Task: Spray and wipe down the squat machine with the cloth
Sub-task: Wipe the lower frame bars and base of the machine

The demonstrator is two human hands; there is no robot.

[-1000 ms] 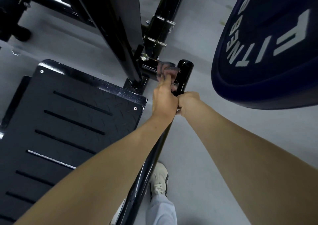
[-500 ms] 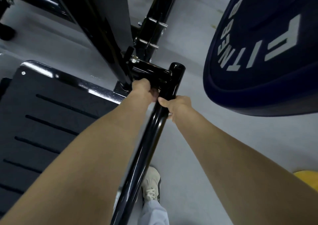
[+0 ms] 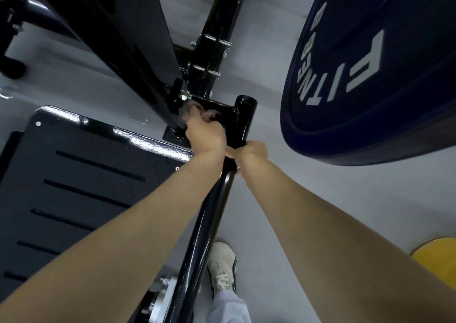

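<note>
The squat machine's black steel tube (image 3: pixel 197 236) runs up the middle to a T-joint (image 3: pixel 243 115) near a bolted pivot. My left hand (image 3: pixel 206 131) grips a greyish-pink cloth (image 3: pixel 195 110) and presses it on the short cross tube just left of the joint. My right hand (image 3: pixel 249 153) is wrapped around the long tube right below the joint. No spray bottle is in view.
The machine's black footplate (image 3: pixel 81 174) with slots lies at the left. A large blue weight plate (image 3: pixel 375 70) hangs close at the upper right. Black frame uprights (image 3: pixel 217 26) rise behind the joint. My shoe (image 3: pixel 223 266) stands on the grey floor, and a yellow object (image 3: pixel 439 261) sits at the right edge.
My left hand with the cloth slid left along the cross tube, away from the joint, then edged back up over it. My right hand stayed gripping the long tube.
</note>
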